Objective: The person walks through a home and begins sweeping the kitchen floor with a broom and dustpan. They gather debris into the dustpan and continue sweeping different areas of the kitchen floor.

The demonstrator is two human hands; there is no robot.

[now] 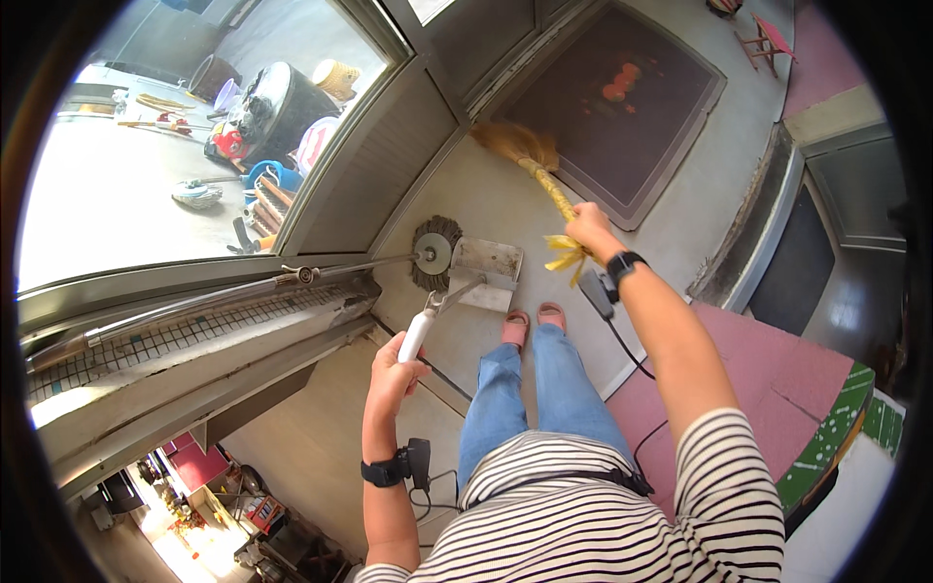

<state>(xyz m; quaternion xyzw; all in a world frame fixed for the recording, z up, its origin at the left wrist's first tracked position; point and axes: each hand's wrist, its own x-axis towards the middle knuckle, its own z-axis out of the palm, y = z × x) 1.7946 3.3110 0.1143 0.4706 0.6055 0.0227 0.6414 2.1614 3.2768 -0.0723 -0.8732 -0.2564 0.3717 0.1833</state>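
Observation:
My left hand [391, 370] is closed around the white grip of a long-handled dustpan [492, 266], whose pan rests on the floor ahead of my feet. In my right hand [589, 227] is a straw broom [547, 178] with a yellow-wrapped handle. Its bristles, somewhat blurred, touch down at the near left corner of a dark floor mat [598, 109] with a reddish pattern. The broom head lies beyond the dustpan, apart from it. Whether any dirt is swept together cannot be made out; dark specks mark the pan.
A round mop [435, 251] leans along the sill, its head beside the dustpan. A metal-framed glass door [408, 146] stands at the left, with buckets [271, 178] behind the glass. A small folding stool [765, 45] is at the far right. Pink boards [758, 386] lie at my right.

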